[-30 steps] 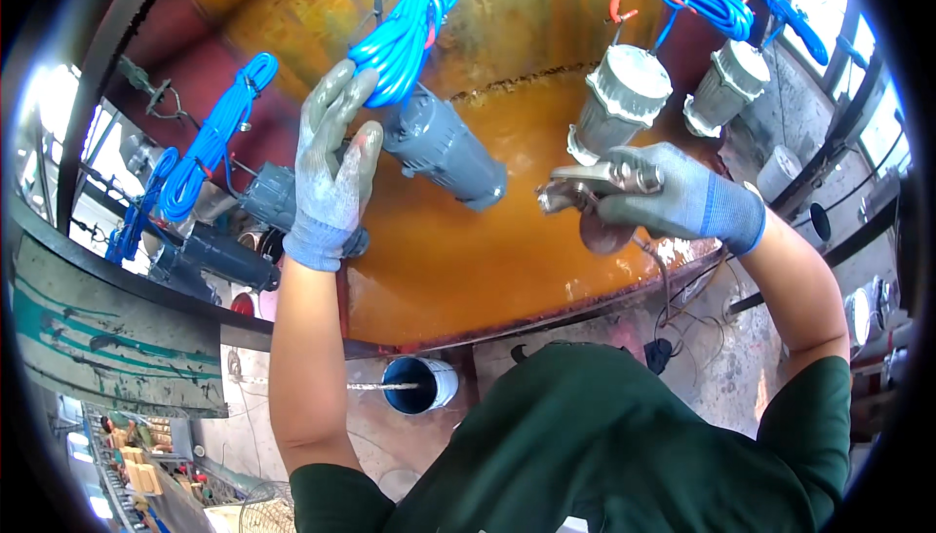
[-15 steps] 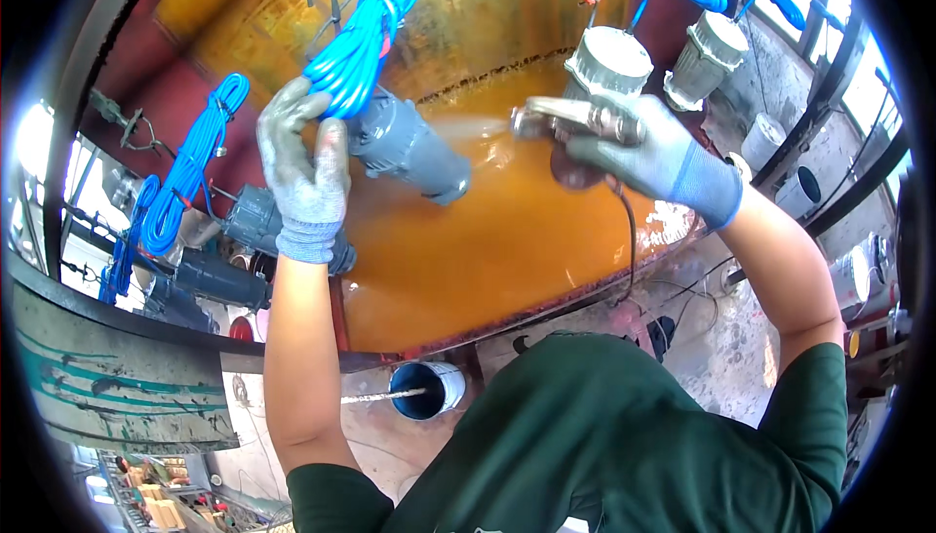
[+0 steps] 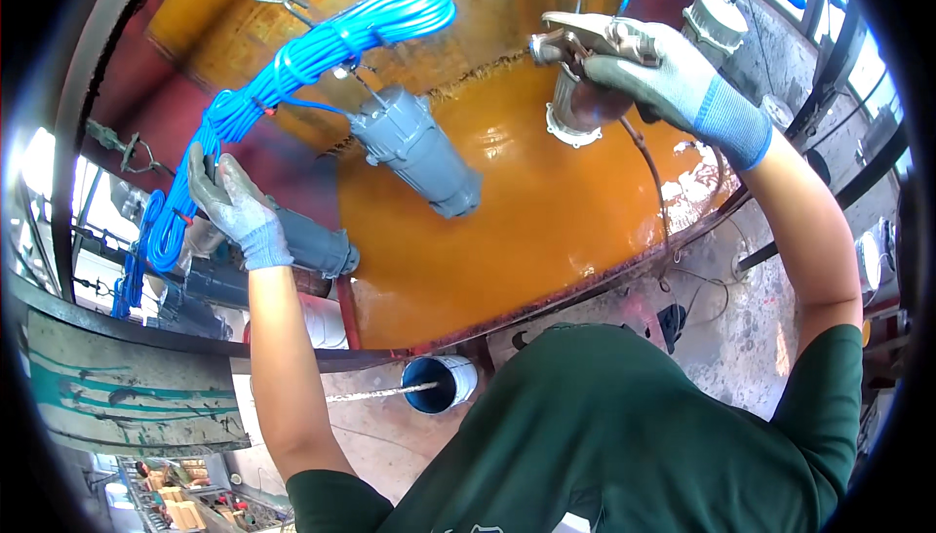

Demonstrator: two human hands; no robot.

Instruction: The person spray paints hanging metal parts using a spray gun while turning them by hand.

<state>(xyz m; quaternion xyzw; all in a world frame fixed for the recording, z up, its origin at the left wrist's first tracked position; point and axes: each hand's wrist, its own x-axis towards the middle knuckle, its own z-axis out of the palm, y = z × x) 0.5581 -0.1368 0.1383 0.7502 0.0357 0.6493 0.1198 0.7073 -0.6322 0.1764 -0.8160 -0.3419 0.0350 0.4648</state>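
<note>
My right hand point(image 3: 663, 70), in a grey-coated glove, is closed around a metal spray gun point(image 3: 590, 34) whose nozzle points left. A hose point(image 3: 648, 167) hangs below the gun. In front of me hangs a grey-painted cylindrical pump or motor point(image 3: 414, 148), tilted, with a bundle of blue cable point(image 3: 331, 40) above it. My gloved left hand point(image 3: 237, 203) is apart from that grey cylinder, thumb and fingers spread. It is beside a second blue cable coil point(image 3: 174, 216); whether it touches the coil I cannot tell. Behind the gun hangs a paler cylinder point(image 3: 573, 114), partly hidden.
An orange-stained booth point(image 3: 468, 270) with a red rim surrounds the hanging parts. More grey cylinders point(image 3: 312, 240) hang at the left, and another pale one point(image 3: 717, 24) at the far right. A bucket point(image 3: 460, 377) with a stick in it stands below on the floor.
My left hand has moved left and down, away from the middle grey cylinder, which now hangs turned differently. The gun has shifted up and right; the mist at its nozzle no longer shows.
</note>
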